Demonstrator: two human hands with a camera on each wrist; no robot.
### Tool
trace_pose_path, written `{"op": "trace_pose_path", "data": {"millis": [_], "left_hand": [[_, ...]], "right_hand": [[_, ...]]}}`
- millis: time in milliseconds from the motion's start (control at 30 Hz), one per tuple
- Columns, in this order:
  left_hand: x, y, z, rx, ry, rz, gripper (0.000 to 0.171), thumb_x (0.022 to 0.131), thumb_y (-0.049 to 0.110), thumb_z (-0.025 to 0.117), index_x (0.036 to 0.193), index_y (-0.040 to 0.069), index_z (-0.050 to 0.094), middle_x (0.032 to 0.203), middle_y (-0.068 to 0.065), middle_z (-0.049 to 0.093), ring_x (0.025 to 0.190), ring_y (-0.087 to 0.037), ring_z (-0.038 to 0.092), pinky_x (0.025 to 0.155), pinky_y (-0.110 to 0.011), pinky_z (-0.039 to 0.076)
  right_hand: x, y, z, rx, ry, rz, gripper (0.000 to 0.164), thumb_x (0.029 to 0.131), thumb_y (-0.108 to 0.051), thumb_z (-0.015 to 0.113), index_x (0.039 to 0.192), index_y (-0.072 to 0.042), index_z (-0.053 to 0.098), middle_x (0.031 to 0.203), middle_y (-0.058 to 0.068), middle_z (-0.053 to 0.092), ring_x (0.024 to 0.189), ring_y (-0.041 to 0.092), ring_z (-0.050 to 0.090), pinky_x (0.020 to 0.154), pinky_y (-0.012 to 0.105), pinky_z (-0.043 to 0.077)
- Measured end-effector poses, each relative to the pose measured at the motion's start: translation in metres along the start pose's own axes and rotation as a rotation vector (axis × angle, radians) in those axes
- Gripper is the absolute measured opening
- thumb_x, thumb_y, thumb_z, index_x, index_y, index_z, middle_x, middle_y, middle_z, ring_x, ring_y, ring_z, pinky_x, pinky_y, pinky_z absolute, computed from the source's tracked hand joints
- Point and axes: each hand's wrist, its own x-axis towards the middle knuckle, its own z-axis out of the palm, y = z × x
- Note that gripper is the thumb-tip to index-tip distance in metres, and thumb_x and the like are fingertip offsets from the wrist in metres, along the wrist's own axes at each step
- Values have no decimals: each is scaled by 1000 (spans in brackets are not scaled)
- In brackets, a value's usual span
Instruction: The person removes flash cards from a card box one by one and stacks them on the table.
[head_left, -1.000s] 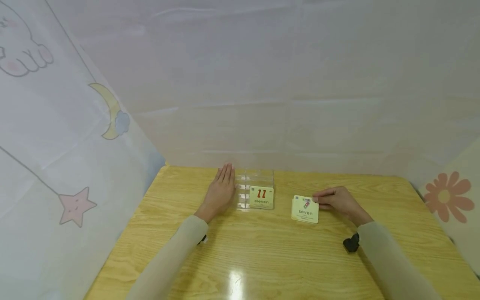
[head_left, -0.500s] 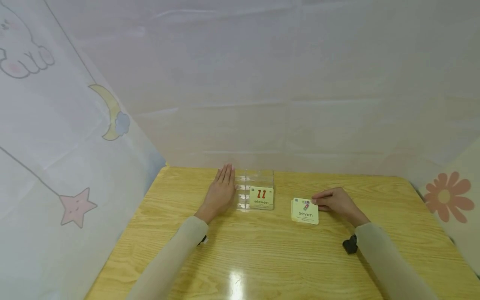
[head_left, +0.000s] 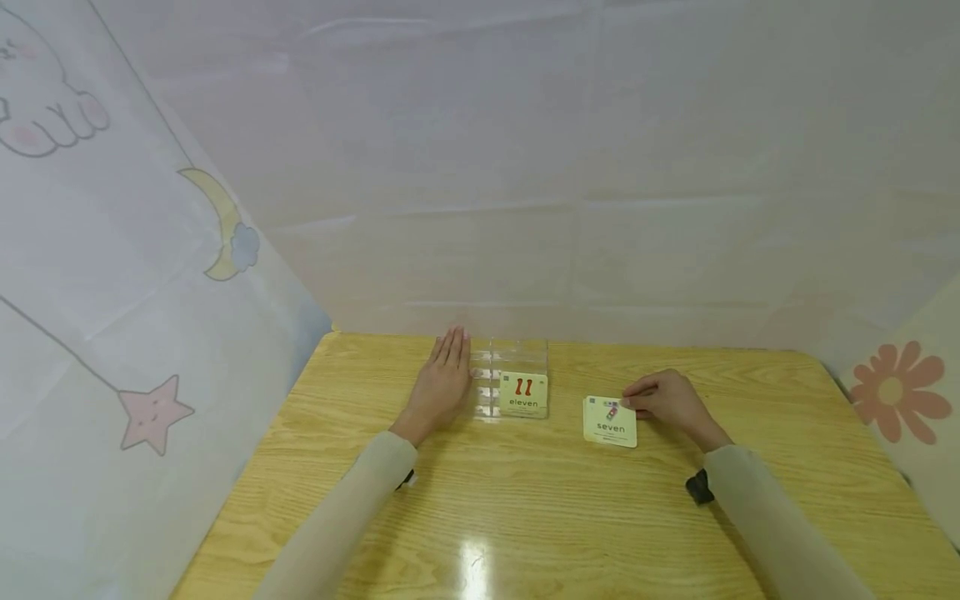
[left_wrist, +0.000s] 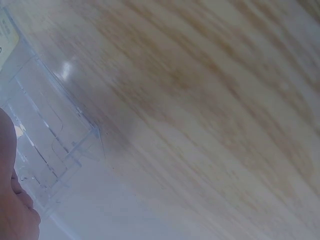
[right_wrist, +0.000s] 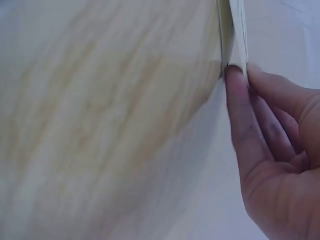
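My left hand (head_left: 438, 385) lies with straight fingers along the left side of a clear plastic card rack (head_left: 519, 357); in the left wrist view the rack's slotted edge (left_wrist: 55, 120) shows beside that hand. A pale yellow number card reading "eleven" (head_left: 523, 406) stands at the rack's front right. To the right of it, my right hand (head_left: 671, 404) pinches the upper right corner of a "seven" number card (head_left: 611, 437). Another card's edge peeks out behind it at the left. In the right wrist view the thumb and forefinger (right_wrist: 241, 107) hold the card edges (right_wrist: 240, 35), which look slightly parted.
A wooden table (head_left: 480, 492) lies under both hands. Pale fabric (head_left: 555, 183) rises at its back edge, with a printed side panel (head_left: 157, 333) at the left. A black wrist device (head_left: 700, 487) hangs by the right cuff.
The top of the "seven" card has dropped slightly toward the table from one second ago, and the right hand has shifted a little left. The left hand and the rack have stayed put.
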Motion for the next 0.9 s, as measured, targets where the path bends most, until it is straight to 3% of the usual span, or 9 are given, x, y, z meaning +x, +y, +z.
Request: {"op": "trace_pose_path", "data": {"millis": [233, 633, 900], "left_hand": [[0, 0, 0, -2, 15, 1, 66, 115, 35, 39, 162, -9, 27, 171, -28, 26, 162, -38, 26, 134, -49, 25], [-1, 0, -3, -19, -17, 5, 66, 116, 36, 33, 163, -9, 21, 173, -28, 20, 163, -39, 23, 135, -49, 21], [0, 0, -2, -16, -20, 4, 66, 116, 36, 34, 163, -9, 23, 173, -27, 21, 163, -39, 25, 135, -50, 23]], "right_hand": [[-2, -4, 2, -176, 76, -85, 21, 95, -20, 78, 108, -4, 81, 104, 14, 81, 87, 19, 77, 74, 34, 63], [-2, -1, -1, -193, 111, -75, 27, 96, -23, 78, 113, -2, 79, 105, 14, 81, 93, 25, 78, 87, 50, 63], [-4, -5, -5, -213, 131, -111, 27, 99, -24, 74, 115, -2, 79, 108, 17, 80, 95, 28, 76, 83, 47, 64]]}}
